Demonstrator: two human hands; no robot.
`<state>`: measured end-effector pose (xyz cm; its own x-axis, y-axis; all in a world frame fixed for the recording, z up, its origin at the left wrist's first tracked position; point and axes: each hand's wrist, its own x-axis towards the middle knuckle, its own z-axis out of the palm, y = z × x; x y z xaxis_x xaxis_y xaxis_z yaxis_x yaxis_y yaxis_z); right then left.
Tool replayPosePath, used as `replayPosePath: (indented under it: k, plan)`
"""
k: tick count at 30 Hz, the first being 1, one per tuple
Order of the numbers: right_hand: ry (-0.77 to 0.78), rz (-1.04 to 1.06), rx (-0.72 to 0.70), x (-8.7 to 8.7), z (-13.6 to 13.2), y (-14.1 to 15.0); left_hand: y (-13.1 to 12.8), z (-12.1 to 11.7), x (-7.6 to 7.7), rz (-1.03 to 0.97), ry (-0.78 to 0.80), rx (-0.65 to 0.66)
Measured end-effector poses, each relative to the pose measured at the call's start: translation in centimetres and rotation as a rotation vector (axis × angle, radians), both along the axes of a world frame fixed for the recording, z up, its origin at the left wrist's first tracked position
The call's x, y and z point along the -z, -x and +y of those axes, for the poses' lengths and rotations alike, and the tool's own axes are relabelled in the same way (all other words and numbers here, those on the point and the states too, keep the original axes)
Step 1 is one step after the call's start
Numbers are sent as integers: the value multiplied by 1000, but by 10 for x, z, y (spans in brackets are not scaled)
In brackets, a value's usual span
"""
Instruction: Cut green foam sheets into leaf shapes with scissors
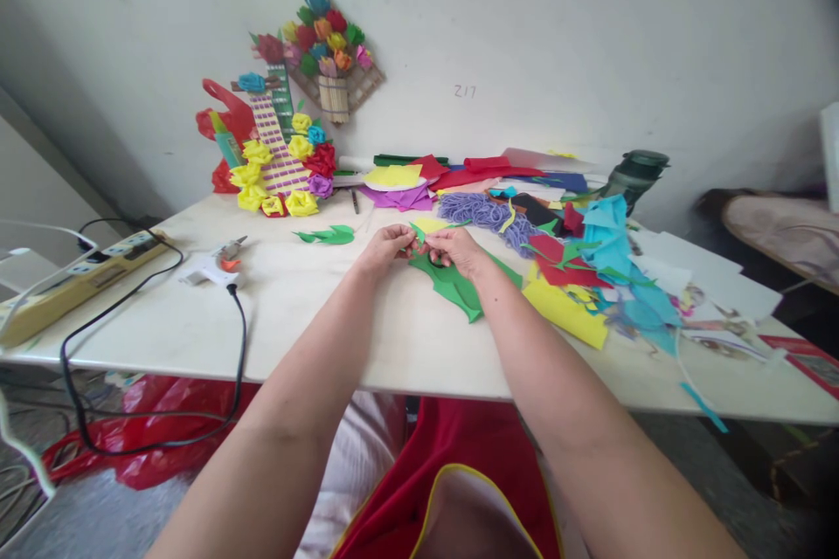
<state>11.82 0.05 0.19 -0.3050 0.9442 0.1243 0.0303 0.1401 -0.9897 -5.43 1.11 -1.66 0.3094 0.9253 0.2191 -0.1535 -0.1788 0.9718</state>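
Note:
My left hand (389,246) and my right hand (460,251) meet over the middle of the table, fingers pinched on a small piece of green paper (418,233). Something dark and curved shows beneath my right fingers; I cannot make out what it is. Under my right hand and wrist lies a larger green paper sheet (459,290) with a jagged cut edge. A yellow paper piece (429,225) is just behind my fingertips. To the left of my left hand rest several cut green paper leaves (331,235).
A glue gun (219,266) with its cord and a power strip (85,275) lie at left. Paper flower crafts (281,148) stand at the back left. Purple yarn (485,214), yellow paper (567,310), blue crepe paper (609,236) and a dark bottle (634,179) crowd the right.

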Motion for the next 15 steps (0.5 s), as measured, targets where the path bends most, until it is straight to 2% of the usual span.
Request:
replayPosePath:
  k: [15]
  plan:
    - [28, 48, 1, 2, 1, 2, 1, 3, 3, -25, -8, 8]
